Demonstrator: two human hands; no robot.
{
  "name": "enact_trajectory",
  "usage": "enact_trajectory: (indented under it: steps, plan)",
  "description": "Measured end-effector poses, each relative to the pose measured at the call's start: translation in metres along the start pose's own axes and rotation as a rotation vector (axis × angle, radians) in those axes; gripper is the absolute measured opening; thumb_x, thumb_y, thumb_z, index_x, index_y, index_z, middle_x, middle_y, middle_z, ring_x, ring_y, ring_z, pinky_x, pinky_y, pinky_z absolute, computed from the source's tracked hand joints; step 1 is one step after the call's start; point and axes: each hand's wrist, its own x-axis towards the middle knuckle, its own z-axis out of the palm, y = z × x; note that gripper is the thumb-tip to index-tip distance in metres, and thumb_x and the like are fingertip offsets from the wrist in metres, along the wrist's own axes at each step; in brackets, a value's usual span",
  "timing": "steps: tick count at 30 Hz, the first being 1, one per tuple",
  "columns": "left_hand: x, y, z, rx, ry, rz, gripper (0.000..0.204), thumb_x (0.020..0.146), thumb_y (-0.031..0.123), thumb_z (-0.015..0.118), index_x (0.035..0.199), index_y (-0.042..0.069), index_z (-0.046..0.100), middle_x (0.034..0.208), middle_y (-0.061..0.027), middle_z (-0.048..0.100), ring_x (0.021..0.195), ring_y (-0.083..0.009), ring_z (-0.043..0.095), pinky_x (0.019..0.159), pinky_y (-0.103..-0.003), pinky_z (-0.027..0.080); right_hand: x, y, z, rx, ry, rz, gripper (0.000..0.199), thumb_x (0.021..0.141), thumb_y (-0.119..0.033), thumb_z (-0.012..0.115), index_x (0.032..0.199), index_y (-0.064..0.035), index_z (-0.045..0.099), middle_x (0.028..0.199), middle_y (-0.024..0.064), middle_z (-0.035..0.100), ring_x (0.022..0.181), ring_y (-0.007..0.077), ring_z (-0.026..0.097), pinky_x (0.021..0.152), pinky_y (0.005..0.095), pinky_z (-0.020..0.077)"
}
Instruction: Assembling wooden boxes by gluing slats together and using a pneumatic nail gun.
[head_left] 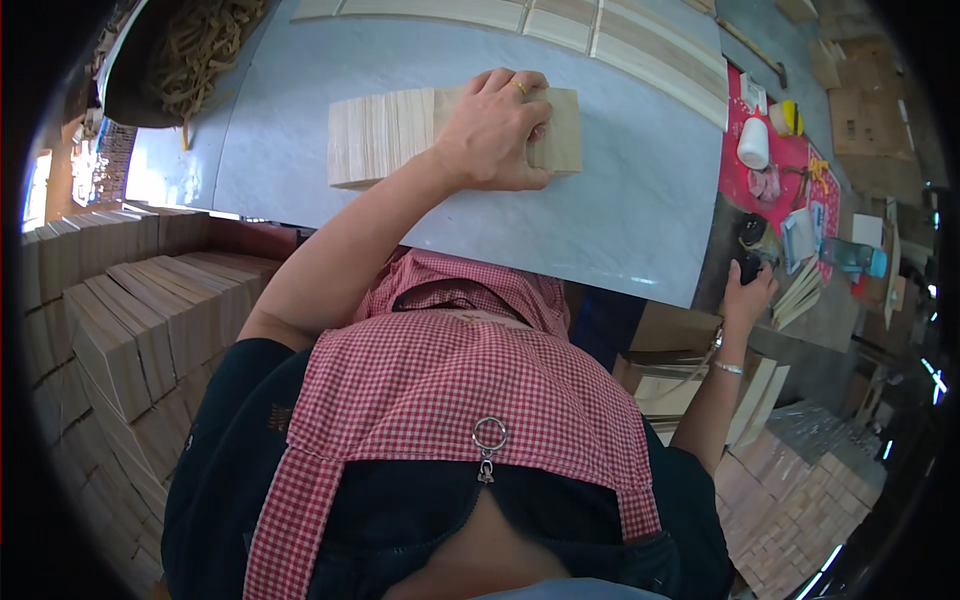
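A row of thin pale wooden boards [382, 130], packed upright against one another, lies on the grey marbled tabletop [560, 230]. My left hand [497, 135] reaches across and grips the right part of the row, its fingers over the far side and its thumb at the near side. A ring shows on one finger. Off to the right, beyond the table's edge, my right hand [749, 292] is closed around a small black object [748, 268]; its kind is unclear. Another dark round thing [750, 230] sits just past it.
More wooden boards [660, 50] line the table's far edge. At far left stands a dark container of tan strips [205, 50]. The right-hand side holds a white bottle [753, 145], yellow tape roll [786, 118], and clear bottle [850, 256]. Wood stacks [150, 320] rise at left.
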Motion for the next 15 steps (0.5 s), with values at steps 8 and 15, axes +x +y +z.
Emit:
enact_trajectory:
  steps: [8,15]
  plan:
    - [-0.001,-0.006,0.016,-0.054,0.101,0.015,0.042,0.067,0.043,0.081,0.083,0.009,0.062,0.127,-0.0116,0.059,0.11,-0.0301,0.053,0.104,-0.042,0.039,0.039,0.012,-0.017,0.129,-0.227,0.233,0.038,0.086,-0.019,0.073,0.111,0.0046,0.056,0.087,0.0179,0.065,0.066,0.0285,0.063,0.063,0.0389,0.0533]
    - [0.0,-0.007,0.018,-0.006,0.084,-0.014,0.046,0.068,0.044,0.081,0.092,0.008,0.065,0.124,-0.009,0.06,0.106,-0.0288,0.053,0.1,-0.041,0.042,0.015,-0.077,-0.098,0.601,-0.348,0.311,0.029,0.086,-0.016,0.076,0.101,0.0035,0.06,0.063,0.0059,0.058,0.04,0.0131,0.05,0.038,0.0265,0.0417]
